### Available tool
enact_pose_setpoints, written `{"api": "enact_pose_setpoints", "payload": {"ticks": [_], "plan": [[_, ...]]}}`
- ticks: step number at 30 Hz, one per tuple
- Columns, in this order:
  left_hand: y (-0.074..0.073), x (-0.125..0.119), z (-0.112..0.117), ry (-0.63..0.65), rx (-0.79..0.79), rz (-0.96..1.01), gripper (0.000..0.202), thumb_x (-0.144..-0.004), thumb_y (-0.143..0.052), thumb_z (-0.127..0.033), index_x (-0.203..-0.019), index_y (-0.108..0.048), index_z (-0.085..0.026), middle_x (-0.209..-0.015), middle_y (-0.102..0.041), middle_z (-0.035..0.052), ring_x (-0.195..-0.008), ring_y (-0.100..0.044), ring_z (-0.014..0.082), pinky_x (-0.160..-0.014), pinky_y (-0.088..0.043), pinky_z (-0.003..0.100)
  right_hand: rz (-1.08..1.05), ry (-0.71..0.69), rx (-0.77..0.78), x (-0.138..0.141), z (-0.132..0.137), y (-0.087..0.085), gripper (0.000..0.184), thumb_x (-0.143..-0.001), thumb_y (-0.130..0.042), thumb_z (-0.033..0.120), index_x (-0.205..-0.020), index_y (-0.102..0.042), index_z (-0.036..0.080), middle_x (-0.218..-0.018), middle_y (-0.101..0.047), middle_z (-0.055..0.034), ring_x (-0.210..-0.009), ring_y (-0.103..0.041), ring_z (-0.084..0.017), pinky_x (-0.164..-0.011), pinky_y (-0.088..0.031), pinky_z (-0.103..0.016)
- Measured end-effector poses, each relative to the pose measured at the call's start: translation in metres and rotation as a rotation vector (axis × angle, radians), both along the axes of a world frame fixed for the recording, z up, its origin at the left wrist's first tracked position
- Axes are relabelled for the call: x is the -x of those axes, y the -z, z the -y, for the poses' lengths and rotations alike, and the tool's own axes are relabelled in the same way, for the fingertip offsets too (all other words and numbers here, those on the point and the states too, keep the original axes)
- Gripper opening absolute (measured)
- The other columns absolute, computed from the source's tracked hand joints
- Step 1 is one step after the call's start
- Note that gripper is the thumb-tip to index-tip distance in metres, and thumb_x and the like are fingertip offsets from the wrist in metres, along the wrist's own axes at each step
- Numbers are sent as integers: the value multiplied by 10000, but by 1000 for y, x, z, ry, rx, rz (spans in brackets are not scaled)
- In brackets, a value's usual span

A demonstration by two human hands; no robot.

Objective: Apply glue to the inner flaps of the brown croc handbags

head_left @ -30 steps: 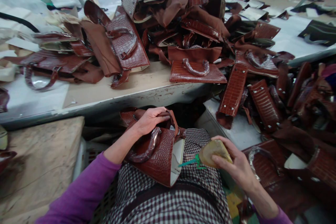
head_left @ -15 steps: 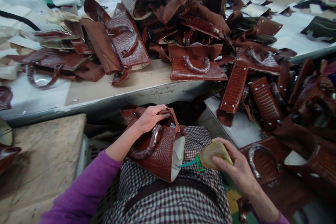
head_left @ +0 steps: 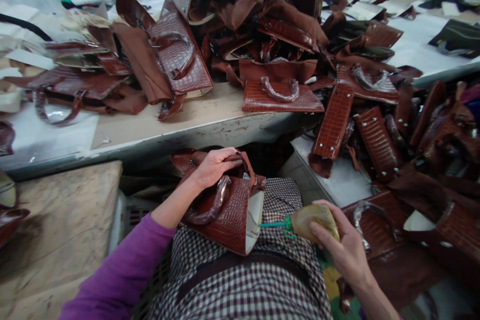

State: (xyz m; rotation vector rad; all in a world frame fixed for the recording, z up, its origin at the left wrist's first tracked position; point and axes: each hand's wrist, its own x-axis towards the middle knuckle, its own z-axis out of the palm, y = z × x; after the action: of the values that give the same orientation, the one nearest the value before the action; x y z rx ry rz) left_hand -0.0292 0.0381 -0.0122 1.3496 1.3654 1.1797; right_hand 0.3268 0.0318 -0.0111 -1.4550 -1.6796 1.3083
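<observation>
A brown crocodile-patterned handbag [head_left: 232, 210] lies tilted across my lap, over a checked apron [head_left: 247, 280]. My left hand [head_left: 215, 167] is closed on the bag's upper edge, near a strip of brown leather. One plastic-wrapped handle hangs down the front, below that hand. In my right hand [head_left: 339, 237] is a yellowish glue bottle [head_left: 317, 220], gripped between thumb and fingers. Its thin teal nozzle, with green wrapping at the base, points left. The nozzle's tip is at the pale open side panel [head_left: 254, 215] of the bag; whether it touches cannot be made out.
Brown handbags [head_left: 283, 92] are heaped along the workbench [head_left: 180, 127] ahead. More bag parts [head_left: 378, 142] pile up on my right. A worn board [head_left: 56, 210] lies to my left, with a plastic basket [head_left: 137, 210] beside it.
My right hand has drawn the bottle slightly to the right, and the nozzle now lies closer to level. My left hand keeps its hold on the bag.
</observation>
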Motion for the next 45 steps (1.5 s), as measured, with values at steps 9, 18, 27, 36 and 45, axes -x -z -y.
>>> {"api": "enact_pose_setpoints", "payload": {"ticks": [9,18,27,36,45], "plan": [[-1,0,0,-36,-21,-73,195,-854,-669,-334,-800,-679,-147,-795,-631,8,-772,-609,159,-729,-494,254,-136,-37,155,-1,6,1,451,-765,-795,401,-1156,-658,224,-951,-708,-34,-803,-653,-229,-660,-552,-268],[-85,20,38,-423,-453,-700,105,-903,-615,-156,-929,-703,-208,-1027,-720,9,-928,-663,165,-896,-508,297,-661,500,197,6,-7,4,240,-851,-719,406,-1005,-700,222,-914,-638,-36,-693,-567,-180,-426,-432,-215],[-58,-32,103,-77,-477,-858,163,-855,-614,-46,-939,-661,-179,-1000,-725,91,-997,-677,216,-848,-586,302,-588,492,68,2,-11,24,326,-859,-679,447,-1088,-696,216,-919,-638,-42,-681,-570,-189,-476,-455,-253],[-48,-30,132,-210,-139,-496,224,-853,-563,-72,-928,-689,-241,-921,-733,24,-873,-713,171,-801,-574,214,-184,105,43,4,-27,43,468,-805,-743,468,-1184,-644,212,-1011,-696,-71,-861,-657,-281,-700,-553,-347],[-51,-10,121,-139,-5,-363,228,-811,-549,-63,-857,-720,-207,-895,-740,18,-821,-713,153,-752,-549,178,-109,-78,-58,53,-62,41,498,-811,-732,505,-1186,-594,208,-1070,-681,-75,-950,-654,-285,-828,-546,-386]]}}
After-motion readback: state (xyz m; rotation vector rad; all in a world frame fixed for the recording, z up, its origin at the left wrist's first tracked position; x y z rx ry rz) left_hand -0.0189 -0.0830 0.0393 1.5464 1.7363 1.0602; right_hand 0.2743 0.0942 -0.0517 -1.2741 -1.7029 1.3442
